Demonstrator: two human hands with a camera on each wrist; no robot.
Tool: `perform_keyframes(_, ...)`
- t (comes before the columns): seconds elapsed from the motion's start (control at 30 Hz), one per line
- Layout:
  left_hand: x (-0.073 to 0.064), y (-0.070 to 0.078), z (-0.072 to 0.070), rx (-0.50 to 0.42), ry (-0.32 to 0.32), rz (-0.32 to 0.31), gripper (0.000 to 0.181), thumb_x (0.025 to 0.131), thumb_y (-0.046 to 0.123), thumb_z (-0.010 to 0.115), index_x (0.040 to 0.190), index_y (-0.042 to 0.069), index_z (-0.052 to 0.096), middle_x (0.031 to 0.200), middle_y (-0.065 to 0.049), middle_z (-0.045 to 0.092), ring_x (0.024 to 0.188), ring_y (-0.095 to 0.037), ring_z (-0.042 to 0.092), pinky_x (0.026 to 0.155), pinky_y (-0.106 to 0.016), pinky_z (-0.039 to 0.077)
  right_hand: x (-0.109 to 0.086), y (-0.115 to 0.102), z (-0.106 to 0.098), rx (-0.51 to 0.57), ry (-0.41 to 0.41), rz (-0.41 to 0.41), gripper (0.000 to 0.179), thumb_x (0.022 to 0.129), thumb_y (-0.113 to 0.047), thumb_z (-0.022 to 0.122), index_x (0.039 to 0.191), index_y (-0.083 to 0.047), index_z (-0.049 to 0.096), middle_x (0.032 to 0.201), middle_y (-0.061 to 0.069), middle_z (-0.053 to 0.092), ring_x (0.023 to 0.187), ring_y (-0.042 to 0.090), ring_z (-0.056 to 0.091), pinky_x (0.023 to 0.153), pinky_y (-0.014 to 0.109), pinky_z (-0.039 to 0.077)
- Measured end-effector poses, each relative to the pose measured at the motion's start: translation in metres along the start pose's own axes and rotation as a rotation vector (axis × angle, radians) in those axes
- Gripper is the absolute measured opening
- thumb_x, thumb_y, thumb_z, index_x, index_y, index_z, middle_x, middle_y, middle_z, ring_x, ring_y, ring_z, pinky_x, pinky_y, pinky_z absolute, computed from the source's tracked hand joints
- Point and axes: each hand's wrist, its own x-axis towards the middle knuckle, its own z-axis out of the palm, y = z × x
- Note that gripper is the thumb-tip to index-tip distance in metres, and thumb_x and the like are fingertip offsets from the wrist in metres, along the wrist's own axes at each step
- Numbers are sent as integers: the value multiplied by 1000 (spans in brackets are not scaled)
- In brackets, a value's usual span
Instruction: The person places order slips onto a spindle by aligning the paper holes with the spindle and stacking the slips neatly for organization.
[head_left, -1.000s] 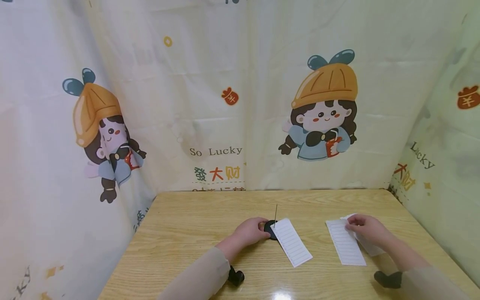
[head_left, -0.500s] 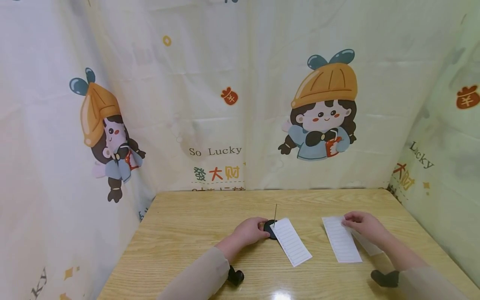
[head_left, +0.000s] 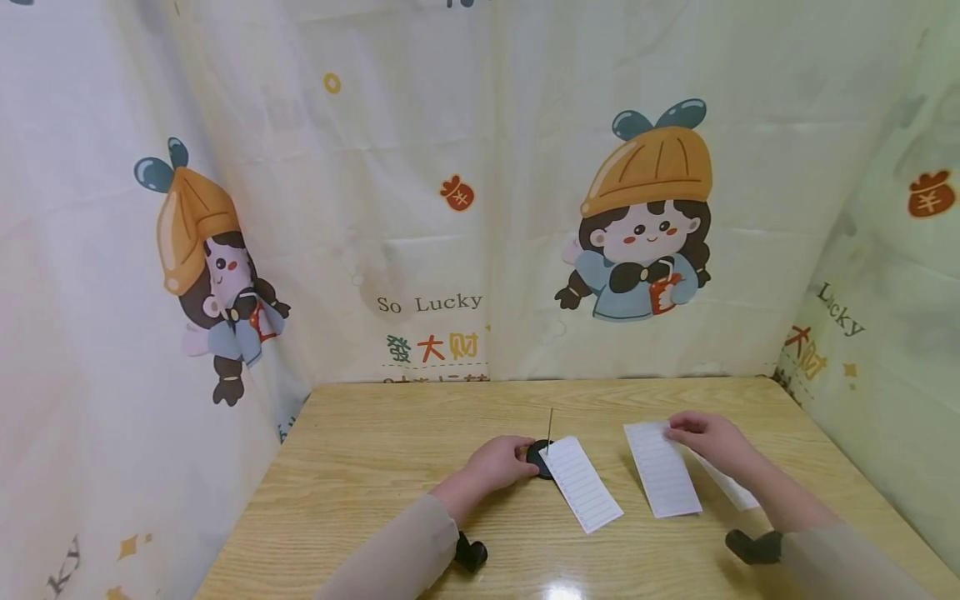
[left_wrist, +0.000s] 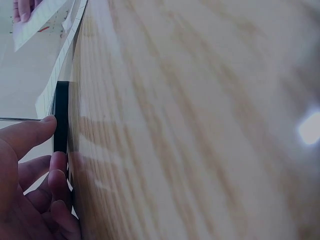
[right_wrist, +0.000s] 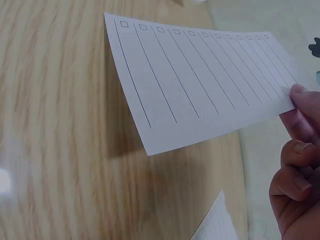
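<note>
My left hand (head_left: 495, 463) pinches the edge of a receipt spike's round black base (head_left: 536, 458), which stands on the table with its thin metal needle upright. A white lined paper slip (head_left: 585, 487) is on the needle near its corner and slants down to the right. To the right, my right hand (head_left: 711, 439) pinches one corner of a second lined slip (right_wrist: 190, 82) between thumb and fingers. That slip hangs above the wood, casting a shadow, and small checkboxes run along one side of it. Behind the right hand a third slip (head_left: 735, 485) lies on the table, partly covered.
The wood-grain table (head_left: 390, 433) reaches back to a printed curtain (head_left: 420, 250) that also encloses both sides. Black wrist mounts (head_left: 471, 553) stick out from both sleeves low over the tabletop. A bright reflection shows at the table's near edge.
My right hand has moved left and slightly away from me with the pinched slip, lifting it clear of the slip under it. The left hand and the receipt spike have stayed put.
</note>
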Motion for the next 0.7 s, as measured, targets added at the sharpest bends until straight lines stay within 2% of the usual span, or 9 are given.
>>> perform_keyframes(0.23, 0, 0, 0, -7, 0, 2, 53, 86, 29, 77, 135, 15, 63, 74, 5, 56, 63, -11, 47, 60, -27, 36, 7, -25, 9, 101, -27, 27, 41, 94, -36, 68, 115, -1, 66, 104, 8, 67, 90, 26, 56, 70, 40, 49)
perform_keyframes(0.47, 1, -1, 2, -3, 2, -2, 53, 87, 30, 77, 136, 16, 63, 73, 5, 55, 62, -11, 47, 60, -27, 36, 18, -50, 23, 160, -41, -11, 36, 93, -33, 70, 111, -2, 68, 92, 5, 64, 78, 20, 49, 62, 31, 45)
perform_keyframes(0.7, 3, -5, 4, 10, 8, 22, 54, 87, 31, 77, 136, 15, 62, 72, 6, 54, 60, -9, 46, 59, -26, 36, 29, -67, 36, 215, -54, -16, 33, 92, -33, 71, 109, -4, 69, 89, 9, 62, 75, 21, 49, 61, 31, 44)
